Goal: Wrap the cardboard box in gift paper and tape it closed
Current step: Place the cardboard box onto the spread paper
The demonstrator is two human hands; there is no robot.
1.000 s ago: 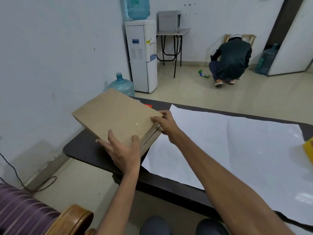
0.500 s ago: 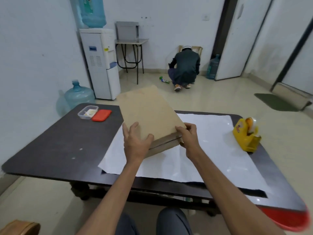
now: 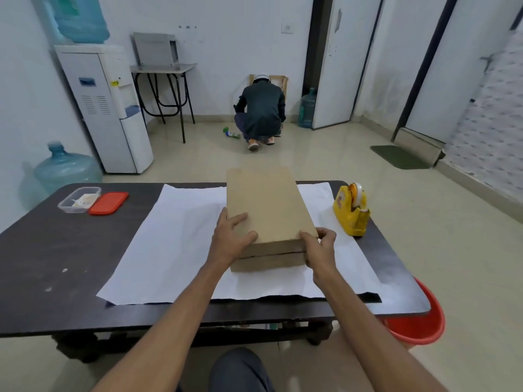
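**Box set over the paper, both hands on its near corners**

Left hand [image 3: 230, 241] wraps the near-left corner of the cardboard box [image 3: 266, 205], thumb on top. Right hand [image 3: 321, 250] pinches the near-right corner, fingers [image 3: 308, 236] curled over the edge, likely to square the box. Box lies 6-to-12 over the gift paper [image 3: 175, 236], toward 3 o'clock of the sheet's centre, with margins for folding. Cannot tell if it lies flat. Tape dispenser [image 3: 351, 212] stands on the table [image 3: 56, 264] at 3 o'clock, handy for sealing.

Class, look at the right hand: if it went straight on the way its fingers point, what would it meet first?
The cardboard box: the right hand grips its near right corner, fingers pointing into it, so nothing lies between.
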